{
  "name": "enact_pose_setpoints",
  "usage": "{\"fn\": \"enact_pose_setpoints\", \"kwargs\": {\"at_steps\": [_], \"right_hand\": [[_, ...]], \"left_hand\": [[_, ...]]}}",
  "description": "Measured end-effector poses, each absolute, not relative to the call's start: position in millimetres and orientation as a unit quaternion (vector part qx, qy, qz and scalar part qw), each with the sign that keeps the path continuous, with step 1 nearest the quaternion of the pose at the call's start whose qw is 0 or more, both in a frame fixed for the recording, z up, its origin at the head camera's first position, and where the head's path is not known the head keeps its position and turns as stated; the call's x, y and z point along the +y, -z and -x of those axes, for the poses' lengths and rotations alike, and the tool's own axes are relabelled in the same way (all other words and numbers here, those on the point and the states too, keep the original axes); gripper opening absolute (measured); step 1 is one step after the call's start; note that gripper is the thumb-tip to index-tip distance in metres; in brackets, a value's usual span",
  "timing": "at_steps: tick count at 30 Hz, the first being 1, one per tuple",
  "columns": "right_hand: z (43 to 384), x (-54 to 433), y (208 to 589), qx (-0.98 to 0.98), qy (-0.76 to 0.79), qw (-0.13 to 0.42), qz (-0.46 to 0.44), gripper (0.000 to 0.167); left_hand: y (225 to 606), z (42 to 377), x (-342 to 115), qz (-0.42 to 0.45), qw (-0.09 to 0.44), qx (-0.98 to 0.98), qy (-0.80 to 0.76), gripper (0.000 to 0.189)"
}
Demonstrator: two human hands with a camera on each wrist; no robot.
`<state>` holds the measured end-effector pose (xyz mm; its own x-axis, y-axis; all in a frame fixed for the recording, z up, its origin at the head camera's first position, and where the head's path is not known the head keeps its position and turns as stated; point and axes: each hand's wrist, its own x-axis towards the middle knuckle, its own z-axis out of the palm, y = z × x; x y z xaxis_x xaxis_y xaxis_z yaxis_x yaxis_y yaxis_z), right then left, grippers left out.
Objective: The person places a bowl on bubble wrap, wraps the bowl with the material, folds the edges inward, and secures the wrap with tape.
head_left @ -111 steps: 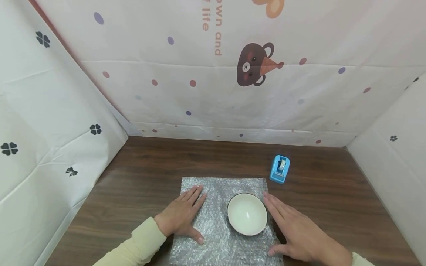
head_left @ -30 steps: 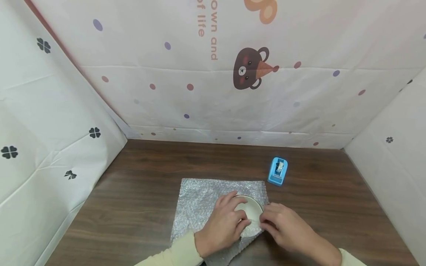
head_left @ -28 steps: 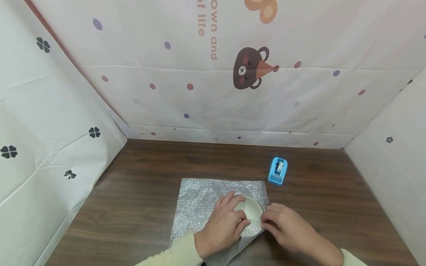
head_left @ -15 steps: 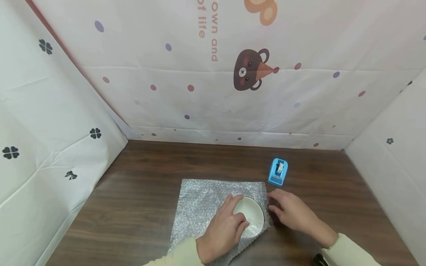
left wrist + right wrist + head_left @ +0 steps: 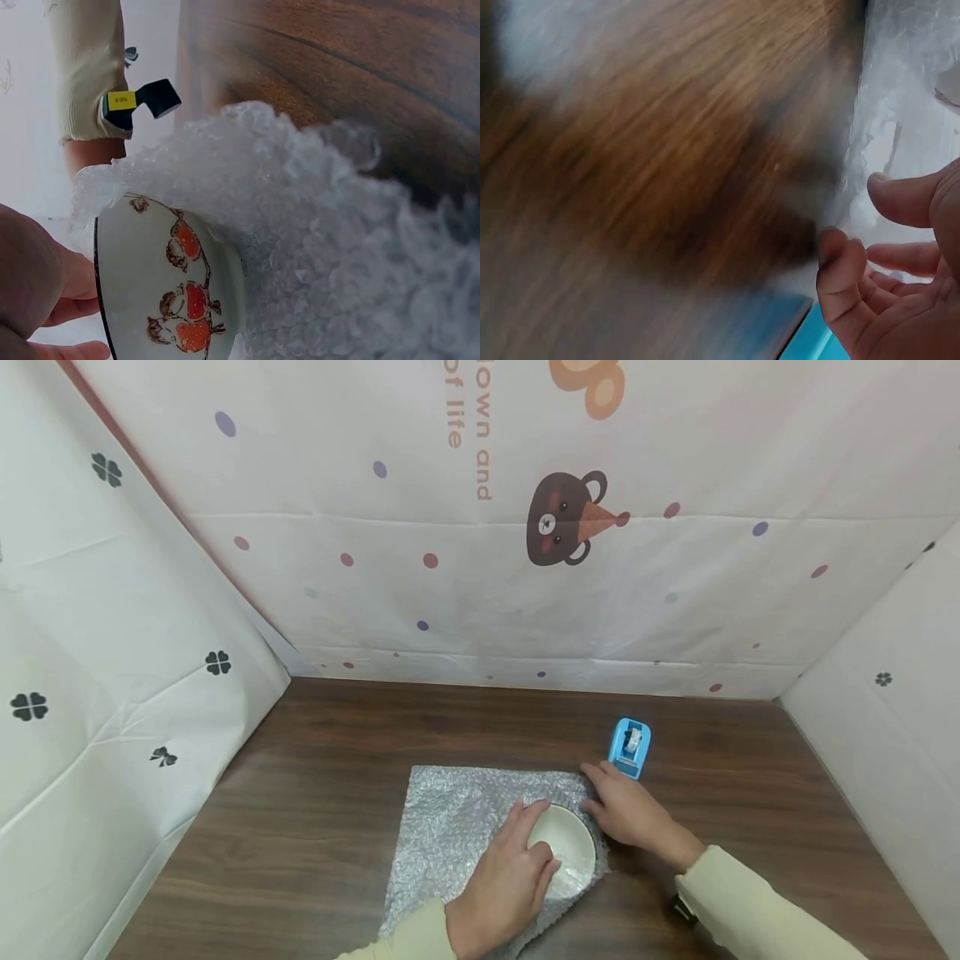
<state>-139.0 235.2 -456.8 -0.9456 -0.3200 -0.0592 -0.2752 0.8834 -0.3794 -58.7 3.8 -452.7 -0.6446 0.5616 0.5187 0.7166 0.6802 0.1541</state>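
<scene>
A white bowl (image 5: 564, 828) sits on a sheet of bubble wrap (image 5: 438, 827) on the wooden table. In the left wrist view the bowl (image 5: 161, 289) shows red and brown birds on its outside and a dark rim. The front right part of the wrap is folded up over the bowl. My left hand (image 5: 504, 881) lies over the bowl, thumb and a bent finger together on the folded flap, other fingers reaching to the far rim. My right hand (image 5: 628, 810) is at the wrap's far right corner; thumb and forefinger (image 5: 844, 274) stand apart beside its edge.
A blue tape dispenser (image 5: 628, 747) stands just behind my right hand, close to its fingers. The dark wooden table (image 5: 315, 827) extends to the left and right. White printed sheets (image 5: 390, 585) hang behind and at both sides.
The flap has been folded over the bowl from the front right. My right hand has let go of it and moved away to the far right corner. My left hand keeps its place.
</scene>
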Motion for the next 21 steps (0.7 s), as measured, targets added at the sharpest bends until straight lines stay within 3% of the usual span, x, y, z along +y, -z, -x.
{"fn": "enact_pose_setpoints", "kwargs": {"at_steps": [3, 8, 21], "right_hand": [[142.5, 233.6, 459.7, 0.967, 0.2, 0.075, 0.136, 0.043], [145.0, 236.1, 461.8, 0.954, 0.259, 0.105, 0.106, 0.005], [127.9, 238.2, 444.0, 0.926, 0.355, 0.088, 0.094, 0.011]], "left_hand": [[453.5, 58.6, 4.2, 0.358, 0.23, -0.888, 0.173, 0.024], [454.4, 58.2, 4.9, 0.352, 0.238, -0.889, 0.169, 0.023], [452.7, 56.7, 8.4, 0.318, 0.274, -0.899, 0.121, 0.021]]}}
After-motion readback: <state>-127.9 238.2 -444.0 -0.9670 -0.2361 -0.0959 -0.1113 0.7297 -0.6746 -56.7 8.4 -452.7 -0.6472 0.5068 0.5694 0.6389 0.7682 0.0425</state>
